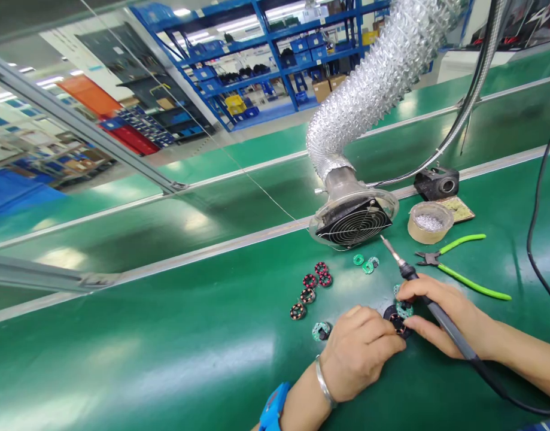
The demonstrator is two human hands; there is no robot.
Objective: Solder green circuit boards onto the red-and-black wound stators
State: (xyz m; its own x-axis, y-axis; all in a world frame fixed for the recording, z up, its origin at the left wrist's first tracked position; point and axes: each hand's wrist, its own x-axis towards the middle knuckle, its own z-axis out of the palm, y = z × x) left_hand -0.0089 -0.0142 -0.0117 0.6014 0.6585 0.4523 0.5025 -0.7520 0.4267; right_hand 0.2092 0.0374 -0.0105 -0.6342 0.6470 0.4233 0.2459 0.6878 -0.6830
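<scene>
My right hand [454, 311] holds a soldering iron [440, 317] across its palm, tip pointing up and away toward the fan. Its thumb and forefinger reach to a small motor stator [398, 323] in a black round holder. A green ring-shaped circuit board [404, 309] lies against the stator. My left hand [362, 347] is closed at the stator's near left side, its fingertips partly hidden. Left of that hand is another stator with a green board [321, 331]. Several bare stators [309, 280] with red or copper windings sit farther left.
A fume extractor fan [358, 224] on a silver duct [368, 90] stands behind the hands. Green circuit boards [367, 267] lie before it. To the right are green-handled cutters [458, 263], a round tub [430, 222] and a black iron stand [437, 182]. A black cable [532, 239] hangs at right.
</scene>
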